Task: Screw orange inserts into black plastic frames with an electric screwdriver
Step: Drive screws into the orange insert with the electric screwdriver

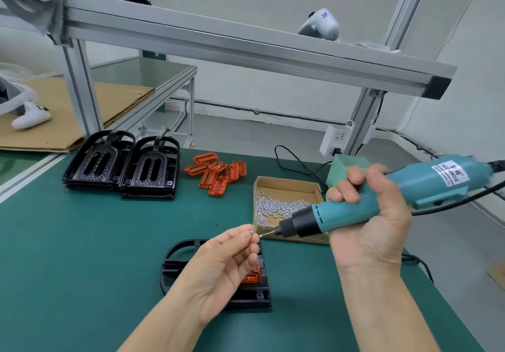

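Left hand (218, 264) pinches tiny screw (252, 232), hiding frame (254, 297); right hand (371, 223) grip wraps screwdriver (382, 196).

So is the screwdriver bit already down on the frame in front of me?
No, the right hand holds the electric screwdriver up above the black frame, bit at the left hand fingertips.

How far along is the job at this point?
Done: one orange insert sits in the frame on the mat. In hand: the left hand pinches a screw at the tip of the screwdriver gripped by the right hand; whether any screw is driven is hidden. Left: two frame stacks and the loose inserts.
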`<state>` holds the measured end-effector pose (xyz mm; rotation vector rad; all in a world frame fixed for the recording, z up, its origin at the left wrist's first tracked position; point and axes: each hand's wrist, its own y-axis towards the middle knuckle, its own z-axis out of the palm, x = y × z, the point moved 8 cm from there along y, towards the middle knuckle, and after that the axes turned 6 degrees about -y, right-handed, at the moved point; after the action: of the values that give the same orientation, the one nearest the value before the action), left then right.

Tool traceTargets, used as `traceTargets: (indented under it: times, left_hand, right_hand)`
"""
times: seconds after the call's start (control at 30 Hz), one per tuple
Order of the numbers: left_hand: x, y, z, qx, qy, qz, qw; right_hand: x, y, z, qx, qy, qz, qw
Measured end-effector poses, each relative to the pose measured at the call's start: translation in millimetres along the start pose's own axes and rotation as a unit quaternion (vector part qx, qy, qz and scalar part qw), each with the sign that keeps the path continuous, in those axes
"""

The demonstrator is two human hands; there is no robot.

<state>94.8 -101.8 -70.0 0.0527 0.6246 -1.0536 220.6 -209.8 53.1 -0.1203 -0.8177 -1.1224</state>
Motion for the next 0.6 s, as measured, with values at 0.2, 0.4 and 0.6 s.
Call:
traceTargets:
  times: [0.2, 0.4, 0.6]
  left_hand:
    - [6, -11, 6, 0.014, -0.027, -0.007, 0.999]
    - [7, -14, 8, 0.018, -0.039, -0.01, 0.999]
    - [8, -15, 10, 0.017, -0.05, -0.01, 0.999]
  right_hand:
    - [2, -4, 7, 0.004, 0.003, -0.012, 1.0]
    - [1, -6, 9, 0.007, 0.005, -0.013, 1.0]
    - [-1, -6, 10, 0.007, -0.001, -0.013, 1.0]
